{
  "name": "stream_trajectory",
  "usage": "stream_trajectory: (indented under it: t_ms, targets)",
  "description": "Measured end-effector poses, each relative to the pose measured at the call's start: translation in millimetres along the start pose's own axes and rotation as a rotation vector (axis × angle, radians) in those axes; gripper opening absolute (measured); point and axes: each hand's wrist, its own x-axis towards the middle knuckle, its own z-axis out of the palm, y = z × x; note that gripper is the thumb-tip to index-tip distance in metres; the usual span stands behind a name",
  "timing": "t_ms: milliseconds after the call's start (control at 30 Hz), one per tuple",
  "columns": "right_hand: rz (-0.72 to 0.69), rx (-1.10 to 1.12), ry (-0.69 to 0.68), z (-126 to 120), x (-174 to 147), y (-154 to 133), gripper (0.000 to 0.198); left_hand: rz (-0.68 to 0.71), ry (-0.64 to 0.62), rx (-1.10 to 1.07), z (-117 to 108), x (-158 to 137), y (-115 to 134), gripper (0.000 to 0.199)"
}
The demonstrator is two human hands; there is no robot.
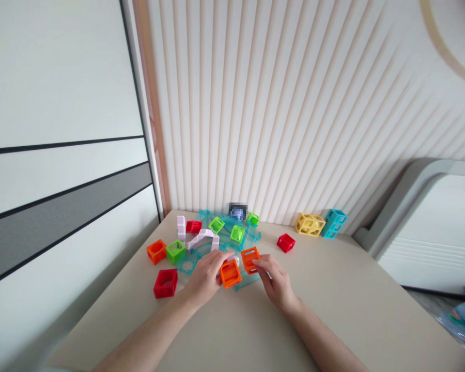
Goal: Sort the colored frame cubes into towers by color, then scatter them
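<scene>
While the left hand (205,276) grips one orange cube (231,274) between its thumb and fingers, the right hand (276,284) has its fingertips closed on the edge of a second cube (250,260), also orange; its thumb sits lower, and whether that touches the cube I cannot tell. Both cubes are tilted, open sides showing, just beside each other with a narrow gap between, near the front of the table (333,305). Behind and beneath them spread clear teal pieces (186,265), partly hidden by the hands. A green cube (216,225), another green one (237,233) and a third (253,219) sit among these, toward the wall (217,113). Left of them stand a lilac post (181,228) and a lilac arch (205,233), with a red cube (194,227) just behind. Farther left, a third orange cube (156,251) lies beside a green block (175,251), and a larger-looking red block (165,293) lies nearer the person. To the right, one small red piece (285,243) lies apart, and beyond it a yellow block (310,225) lies just beside a blue block (334,223).
</scene>
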Motion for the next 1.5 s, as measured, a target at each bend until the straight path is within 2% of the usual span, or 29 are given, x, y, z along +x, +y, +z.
stream_trajectory:
  t_ms: [200, 400, 600, 667, 800, 900, 1033, 1200, 1267, 1400, 1500]
  targets:
    - [-0.064, 0.090, -0.052, 4, 0, -7, 0.033, -0.037, -0.017, -0.027, 3, -1, 0, 0.042]
    - [-0.068, 0.057, -0.110, 2, 1, -10, 0.034, -0.102, -0.070, -0.135, 2, 1, 4, 0.029]
    - [-0.056, 0.020, -0.167, 3, 3, -14, 0.034, -0.146, 0.005, -0.229, 0, 6, 9, 0.011]
    - [-0.070, 0.046, -0.163, 5, 2, -15, 0.032, -0.165, 0.017, -0.271, -2, 7, 11, 0.010]
    - [-0.052, 0.141, -0.166, 8, 1, -20, 0.032, -0.169, -0.041, -0.318, -5, 8, 14, 0.016]
    - [0.021, 0.170, -0.164, 10, -1, -24, 0.031, -0.146, -0.059, -0.291, -6, 7, 13, 0.015]
    - [0.071, 0.134, -0.154, 11, -2, -23, 0.039, -0.127, -0.028, -0.211, -6, 4, 8, 0.024]
    - [0.181, 0.105, -0.034, 16, -4, -15, 0.047, -0.097, 0.021, -0.149, -5, 3, 6, 0.028]
    - [0.244, 0.147, -0.027, 19, -6, -12, 0.053, -0.083, 0.039, -0.123, -4, 3, 6, 0.028]
    - [0.307, 0.284, -0.158, 25, -10, -9, 0.077, -0.023, 0.071, -0.002, -3, 1, 7, 0.027]
    - [0.350, 0.308, -0.234, 26, -12, -12, 0.083, 0.073, 0.095, 0.127, 1, -2, 9, 0.020]
